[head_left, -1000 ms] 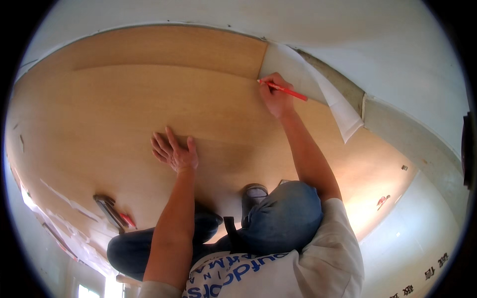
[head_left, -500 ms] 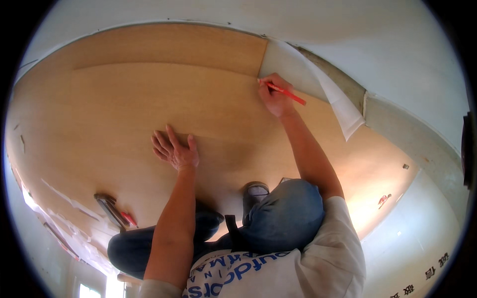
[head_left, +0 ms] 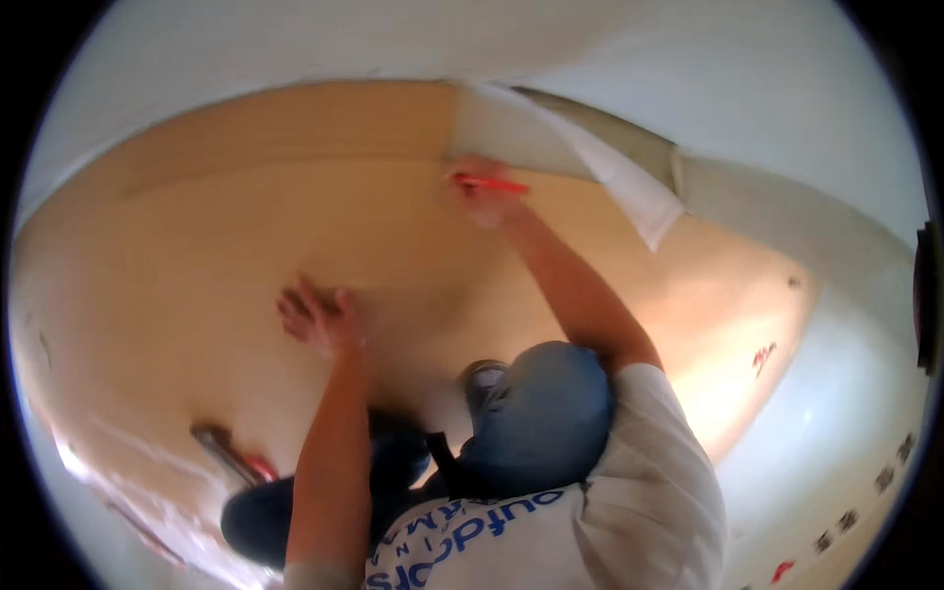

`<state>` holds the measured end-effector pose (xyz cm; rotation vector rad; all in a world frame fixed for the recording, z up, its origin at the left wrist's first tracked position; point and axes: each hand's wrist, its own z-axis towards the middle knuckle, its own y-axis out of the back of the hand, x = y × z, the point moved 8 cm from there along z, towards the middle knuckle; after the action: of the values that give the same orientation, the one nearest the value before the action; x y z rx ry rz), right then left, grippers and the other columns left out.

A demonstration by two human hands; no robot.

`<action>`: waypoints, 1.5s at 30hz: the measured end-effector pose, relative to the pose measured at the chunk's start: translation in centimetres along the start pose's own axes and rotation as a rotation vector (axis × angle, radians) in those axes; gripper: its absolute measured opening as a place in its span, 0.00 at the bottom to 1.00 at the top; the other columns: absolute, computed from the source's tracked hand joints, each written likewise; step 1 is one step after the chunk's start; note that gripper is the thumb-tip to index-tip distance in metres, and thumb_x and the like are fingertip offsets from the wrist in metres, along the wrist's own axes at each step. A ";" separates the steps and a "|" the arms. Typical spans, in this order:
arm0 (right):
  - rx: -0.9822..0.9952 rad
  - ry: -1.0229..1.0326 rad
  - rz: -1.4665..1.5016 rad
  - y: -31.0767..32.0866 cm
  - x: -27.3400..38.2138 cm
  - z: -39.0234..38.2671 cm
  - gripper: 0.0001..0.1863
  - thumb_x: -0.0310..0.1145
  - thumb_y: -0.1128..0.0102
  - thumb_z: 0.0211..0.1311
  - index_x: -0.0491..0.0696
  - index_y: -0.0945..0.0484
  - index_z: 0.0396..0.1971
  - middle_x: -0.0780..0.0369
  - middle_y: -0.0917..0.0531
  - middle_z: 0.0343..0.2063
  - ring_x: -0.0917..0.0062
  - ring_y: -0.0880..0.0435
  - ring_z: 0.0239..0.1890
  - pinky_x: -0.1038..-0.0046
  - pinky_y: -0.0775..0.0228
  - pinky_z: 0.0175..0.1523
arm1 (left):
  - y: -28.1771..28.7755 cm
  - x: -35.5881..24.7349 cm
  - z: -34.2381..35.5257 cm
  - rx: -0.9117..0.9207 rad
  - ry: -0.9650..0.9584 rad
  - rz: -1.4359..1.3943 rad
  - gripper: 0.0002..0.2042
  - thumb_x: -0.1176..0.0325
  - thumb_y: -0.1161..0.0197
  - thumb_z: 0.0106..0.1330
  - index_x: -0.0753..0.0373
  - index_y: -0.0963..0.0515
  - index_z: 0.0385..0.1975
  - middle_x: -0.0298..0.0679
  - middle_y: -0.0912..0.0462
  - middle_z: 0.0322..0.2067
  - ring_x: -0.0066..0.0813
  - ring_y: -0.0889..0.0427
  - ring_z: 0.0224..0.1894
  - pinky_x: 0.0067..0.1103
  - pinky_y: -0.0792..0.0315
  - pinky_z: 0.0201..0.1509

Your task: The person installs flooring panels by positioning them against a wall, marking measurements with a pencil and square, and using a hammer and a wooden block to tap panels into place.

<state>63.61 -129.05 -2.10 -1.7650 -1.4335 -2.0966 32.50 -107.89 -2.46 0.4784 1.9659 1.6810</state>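
Observation:
A red pencil [head_left: 509, 185] is in my right hand [head_left: 480, 202], its fingers pinched around it. That hand rests by the right end of a narrow wooden strip [head_left: 295, 123], where the strip meets the long front edge of a large light-brown wooden board [head_left: 197, 236]. The pencil's tip is blurred, so contact with the wood cannot be made out. My left hand [head_left: 323, 317] lies on the large board with fingers spread and holds nothing.
A loose white sheet [head_left: 615, 182] lies right of the strip, its corner over the board. A pale wall [head_left: 393, 39] borders the far side. Beside my bent left knee lie a dark long tool [head_left: 224, 450] and a red object [head_left: 262, 468]. Small red items [head_left: 763, 356] sit far right.
The whole view has shifted and blurred, with the board's far part appearing further left. My right hand still grips the pencil near the strip's end; my left hand stays spread on the board.

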 end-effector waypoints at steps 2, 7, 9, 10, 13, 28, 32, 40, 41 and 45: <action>-0.152 0.157 -0.010 0.6 2.4 0.1 0.02 0.30 0.37 0.61 0.50 0.19 0.33 0.60 0.19 0.27 0.67 0.21 0.27 0.66 0.30 0.31 | 0.3 0.5 -0.4 -0.010 0.002 0.019 0.40 0.39 0.45 0.71 0.46 0.49 0.80 0.49 0.56 0.80 0.50 0.59 0.82 0.51 0.65 0.81; -0.136 -0.405 0.485 2.5 -3.0 -9.0 0.10 0.33 0.33 0.64 0.49 0.18 0.43 0.57 0.17 0.39 0.67 0.17 0.39 0.65 0.24 0.40 | 1.0 -0.7 -1.0 -0.054 -0.044 0.063 0.40 0.37 0.49 0.74 0.47 0.51 0.81 0.48 0.57 0.80 0.48 0.61 0.82 0.48 0.65 0.81; -0.371 -0.004 -0.183 5.7 -3.9 -15.4 0.15 0.33 0.33 0.63 0.48 0.19 0.49 0.54 0.19 0.53 0.60 0.19 0.52 0.59 0.25 0.53 | 0.9 -1.2 -1.2 -0.021 -0.032 0.069 0.40 0.37 0.50 0.74 0.47 0.52 0.81 0.48 0.57 0.80 0.48 0.61 0.82 0.48 0.65 0.81; -0.426 0.071 -0.424 7.8 -3.3 -18.1 0.17 0.33 0.33 0.63 0.48 0.20 0.51 0.52 0.21 0.60 0.56 0.21 0.58 0.55 0.27 0.60 | 1.5 -0.5 -0.9 -0.033 -0.028 0.089 0.40 0.37 0.51 0.75 0.48 0.52 0.81 0.48 0.56 0.80 0.48 0.60 0.82 0.48 0.65 0.81; -0.596 -0.210 -0.556 14.0 -9.1 -26.2 0.23 0.34 0.34 0.62 0.49 0.24 0.58 0.53 0.24 0.65 0.52 0.30 0.68 0.48 0.41 0.72 | 1.7 -1.0 -0.5 -0.044 -0.031 0.111 0.39 0.37 0.53 0.76 0.48 0.52 0.81 0.50 0.56 0.80 0.49 0.59 0.82 0.48 0.65 0.81; -0.525 -0.215 -0.661 14.1 -5.4 -14.9 0.27 0.42 0.36 0.65 0.48 0.28 0.60 0.51 0.28 0.68 0.54 0.36 0.73 0.48 0.47 0.75 | 2.1 1.6 10.7 0.171 0.036 0.006 0.40 0.33 0.58 0.75 0.48 0.53 0.81 0.49 0.59 0.81 0.48 0.59 0.82 0.47 0.60 0.81; -0.569 -0.222 -0.642 14.8 -6.0 -14.0 0.25 0.40 0.36 0.64 0.47 0.27 0.59 0.51 0.28 0.68 0.56 0.34 0.73 0.48 0.47 0.75 | 1.3 1.0 12.6 0.170 0.007 -0.016 0.42 0.30 0.58 0.73 0.46 0.53 0.81 0.49 0.60 0.81 0.48 0.61 0.82 0.48 0.61 0.80; -0.628 -0.220 -0.627 15.1 -6.5 -13.9 0.24 0.37 0.35 0.62 0.46 0.26 0.57 0.52 0.26 0.67 0.54 0.31 0.71 0.48 0.45 0.74 | 0.8 -0.2 14.2 0.098 -0.067 0.043 0.40 0.32 0.57 0.74 0.45 0.51 0.81 0.48 0.59 0.81 0.50 0.59 0.82 0.51 0.60 0.79; -0.646 -0.213 -0.645 15.1 -6.6 -14.1 0.24 0.36 0.35 0.61 0.46 0.26 0.56 0.51 0.26 0.66 0.53 0.30 0.70 0.48 0.44 0.73 | 0.6 -0.2 14.2 0.082 -0.071 0.047 0.39 0.33 0.57 0.75 0.45 0.51 0.81 0.48 0.59 0.81 0.50 0.59 0.82 0.51 0.61 0.79; -0.632 -0.225 -0.690 14.5 -6.2 -15.0 0.24 0.33 0.36 0.59 0.47 0.26 0.56 0.51 0.25 0.65 0.52 0.29 0.69 0.48 0.42 0.72 | 0.7 0.5 13.4 0.016 -0.189 0.124 0.36 0.39 0.54 0.77 0.45 0.49 0.80 0.49 0.57 0.80 0.50 0.58 0.81 0.50 0.61 0.80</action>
<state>62.65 -150.25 2.85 -1.9255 -1.7660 -3.0601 39.85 -96.73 -3.27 0.7502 1.8465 1.6296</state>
